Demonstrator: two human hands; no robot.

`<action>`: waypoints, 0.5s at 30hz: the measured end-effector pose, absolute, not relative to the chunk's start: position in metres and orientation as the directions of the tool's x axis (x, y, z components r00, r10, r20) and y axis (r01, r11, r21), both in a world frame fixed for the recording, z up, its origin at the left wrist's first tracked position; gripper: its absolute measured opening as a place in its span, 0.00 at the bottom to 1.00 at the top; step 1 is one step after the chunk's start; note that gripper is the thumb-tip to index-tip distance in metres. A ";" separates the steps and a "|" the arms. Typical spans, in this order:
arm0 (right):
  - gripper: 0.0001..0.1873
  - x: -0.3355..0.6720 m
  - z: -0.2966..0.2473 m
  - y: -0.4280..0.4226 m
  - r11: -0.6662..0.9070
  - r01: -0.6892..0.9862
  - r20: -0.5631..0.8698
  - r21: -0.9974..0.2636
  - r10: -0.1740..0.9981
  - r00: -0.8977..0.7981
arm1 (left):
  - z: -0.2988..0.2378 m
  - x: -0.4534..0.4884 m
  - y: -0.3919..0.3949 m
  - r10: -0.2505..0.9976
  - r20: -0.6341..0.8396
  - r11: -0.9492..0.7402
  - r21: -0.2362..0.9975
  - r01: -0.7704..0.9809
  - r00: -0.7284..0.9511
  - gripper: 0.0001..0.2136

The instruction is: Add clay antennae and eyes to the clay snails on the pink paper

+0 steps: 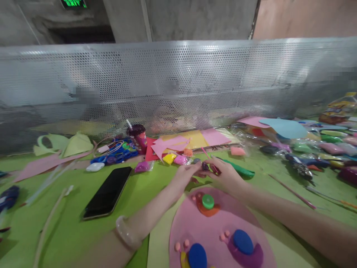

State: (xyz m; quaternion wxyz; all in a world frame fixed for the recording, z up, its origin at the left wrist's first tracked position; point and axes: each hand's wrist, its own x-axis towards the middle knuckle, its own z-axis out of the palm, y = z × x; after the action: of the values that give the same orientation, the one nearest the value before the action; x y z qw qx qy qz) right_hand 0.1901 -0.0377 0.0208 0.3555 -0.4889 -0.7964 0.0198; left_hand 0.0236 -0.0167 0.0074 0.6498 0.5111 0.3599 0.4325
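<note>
Spreading wide, a green table (145, 182) carries a round pink paper (205, 230); just beyond its far edge, the left hand (184, 179) and right hand (227, 174) meet, fingertips pinching a small dark lump (205, 166), perhaps clay.

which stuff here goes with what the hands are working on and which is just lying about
Likely in use:
- dark lump between the left hand and right hand
- thin pink stick at the right hand
- pink paper with its green disc and blue discs

Probably just lying about:
- black phone
- cup with a straw
- bottle
</note>
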 end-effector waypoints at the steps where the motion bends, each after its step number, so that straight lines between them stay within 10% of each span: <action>1: 0.10 0.191 0.019 -0.037 0.528 0.766 0.552 -0.368 0.787 -0.277 | 0.006 0.023 -0.016 0.924 -0.021 0.095 0.980 -0.177 0.382 0.19; 7: 0.06 0.193 0.016 -0.037 0.660 0.709 0.597 -0.248 0.681 -0.425 | 0.005 0.021 -0.016 0.884 -0.006 0.082 0.986 -0.142 0.467 0.19; 15: 0.05 0.182 0.030 -0.048 0.530 0.663 0.506 -0.529 0.824 -0.256 | -0.002 0.016 -0.008 0.862 -0.007 0.107 0.980 -0.168 0.508 0.18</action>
State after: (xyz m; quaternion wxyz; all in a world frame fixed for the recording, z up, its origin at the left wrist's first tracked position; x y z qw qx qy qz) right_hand 0.1821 -0.0484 0.0297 0.3850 -0.4732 -0.7855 0.1046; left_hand 0.0159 -0.0080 -0.0022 0.6735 0.5479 0.3163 0.3823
